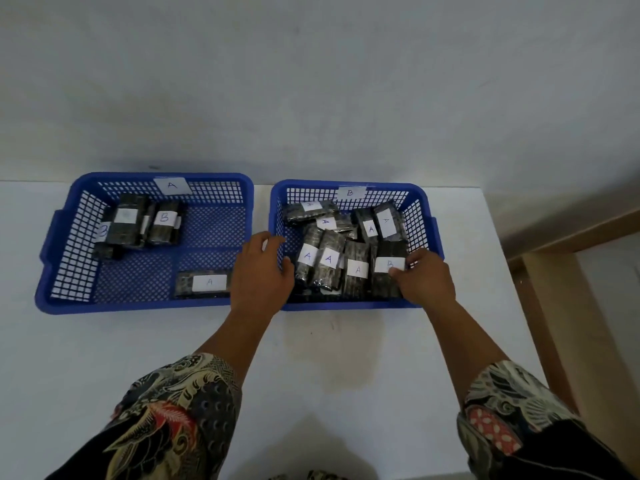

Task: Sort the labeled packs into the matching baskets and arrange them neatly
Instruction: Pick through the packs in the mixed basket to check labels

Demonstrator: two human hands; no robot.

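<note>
Mid-sort I reckon: right hand (424, 277) pinching B pack (388, 271) at B basket (349, 308) front-right corner, left hand (263, 268) loose on its left rim. Next, A packs (329, 259) to A basket (138, 304).

Soft, even, cool light; no glare. My shadow falls faint on table (346, 393), near edge between my sleeves. Wall (311, 81) dimmer, greyish. Whole picture slightly soft; pack labels blurry. Wide lens bends table edges, stretches corners.
</note>
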